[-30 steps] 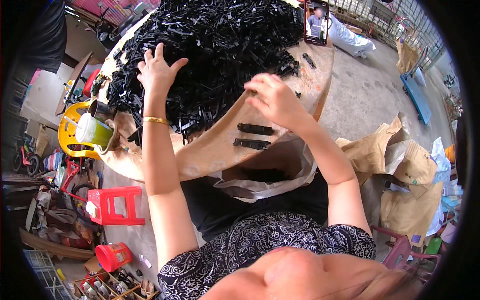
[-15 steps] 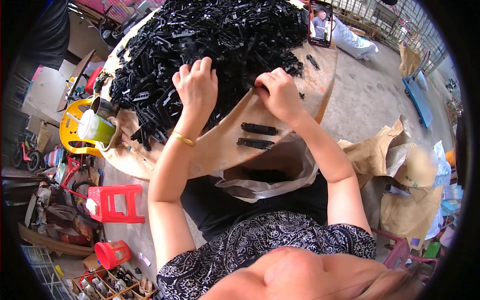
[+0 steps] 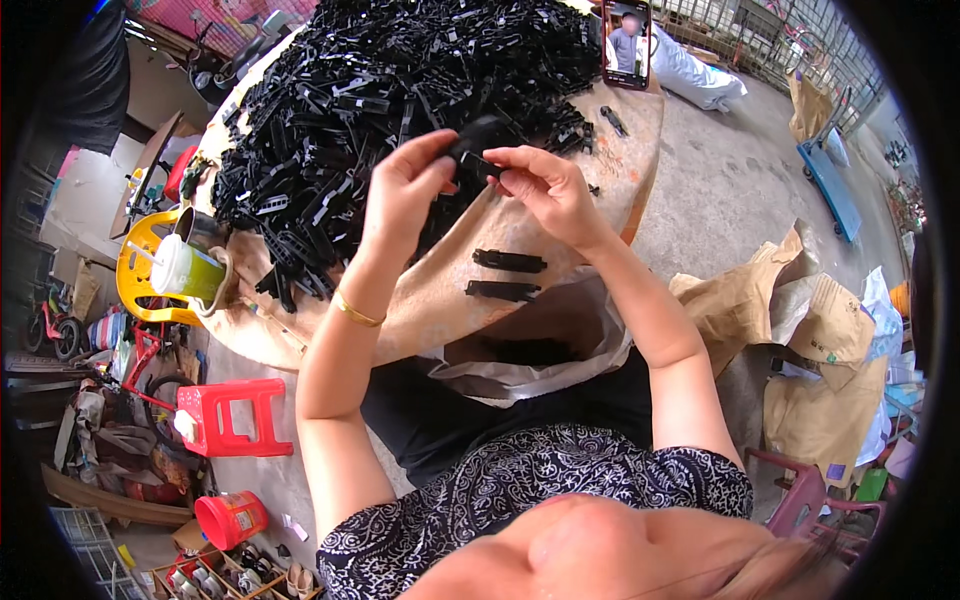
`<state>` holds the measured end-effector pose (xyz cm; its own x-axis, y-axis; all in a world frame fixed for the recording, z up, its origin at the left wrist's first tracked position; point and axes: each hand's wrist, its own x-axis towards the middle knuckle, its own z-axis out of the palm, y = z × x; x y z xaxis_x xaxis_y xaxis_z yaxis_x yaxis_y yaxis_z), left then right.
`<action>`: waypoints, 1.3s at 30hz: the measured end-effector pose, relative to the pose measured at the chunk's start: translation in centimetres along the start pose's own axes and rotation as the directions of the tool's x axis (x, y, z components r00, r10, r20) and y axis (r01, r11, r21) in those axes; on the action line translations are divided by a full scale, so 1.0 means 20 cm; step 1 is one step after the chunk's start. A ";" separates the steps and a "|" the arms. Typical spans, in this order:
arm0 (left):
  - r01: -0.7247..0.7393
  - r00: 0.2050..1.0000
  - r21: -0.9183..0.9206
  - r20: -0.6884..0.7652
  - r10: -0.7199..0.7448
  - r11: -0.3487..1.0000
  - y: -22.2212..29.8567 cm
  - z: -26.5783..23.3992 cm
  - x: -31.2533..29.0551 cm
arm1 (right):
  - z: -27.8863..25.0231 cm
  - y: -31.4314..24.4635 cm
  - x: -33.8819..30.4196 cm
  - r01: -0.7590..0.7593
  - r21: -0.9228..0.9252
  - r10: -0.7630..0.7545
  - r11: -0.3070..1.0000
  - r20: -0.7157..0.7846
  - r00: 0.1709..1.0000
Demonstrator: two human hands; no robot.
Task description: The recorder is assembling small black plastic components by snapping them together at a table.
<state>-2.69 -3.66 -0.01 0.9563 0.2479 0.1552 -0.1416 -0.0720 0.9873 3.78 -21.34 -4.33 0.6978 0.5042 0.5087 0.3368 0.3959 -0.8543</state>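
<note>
The left hand (image 3: 405, 185) has been lifted off the heap of black parts (image 3: 400, 90) and brought to the right hand (image 3: 545, 185). A black part (image 3: 475, 150) is pinched between both above the counter (image 3: 430, 300); alignment is best checked before pressing.

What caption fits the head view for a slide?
Both hands, left hand and right hand, hold a black plastic part above a table heaped with black parts.

Two clips (image 3: 508, 275) lie between pile (image 3: 380, 90) and bag (image 3: 540, 345).
</note>
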 end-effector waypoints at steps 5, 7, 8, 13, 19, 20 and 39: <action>0.120 0.983 0.147 0.123 -0.139 0.982 -0.07 0.04 0.00 | -0.04 0.01 0.02 -0.007 -0.166 0.021 0.986 0.083 0.996; 0.097 0.984 0.172 0.131 -0.120 0.980 -0.08 0.04 -0.01 | -0.05 -0.01 0.03 -0.162 -0.061 0.170 0.985 0.156 0.973; 0.085 0.985 0.185 0.134 -0.111 0.979 -0.07 0.04 -0.02 | -0.06 -0.01 0.02 -0.153 -0.054 0.161 0.987 0.205 0.966; -0.069 0.993 0.301 0.112 0.036 0.951 -0.01 0.10 -0.07 | -0.05 -0.02 0.00 -0.090 -0.034 0.093 0.995 0.119 0.989; -0.082 0.996 0.281 0.067 0.066 0.956 -0.06 0.08 -0.05 | -0.04 -0.01 0.00 0.106 -0.360 -0.075 0.927 0.101 0.992; -0.106 0.993 0.284 0.078 0.087 0.953 -0.06 0.08 -0.05 | -0.03 -0.01 0.00 0.166 -0.423 -0.127 0.891 0.120 0.985; -0.503 0.863 0.601 0.307 0.403 0.620 -0.04 0.06 -0.09 | -0.08 -0.03 -0.02 0.101 -0.370 -0.082 0.924 0.068 0.994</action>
<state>-3.96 -5.18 -1.01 0.8463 -0.1114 0.5210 -0.4153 -0.7505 0.5140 4.27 -23.06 -4.17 0.6232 0.5214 0.5829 0.6154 0.1332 -0.7769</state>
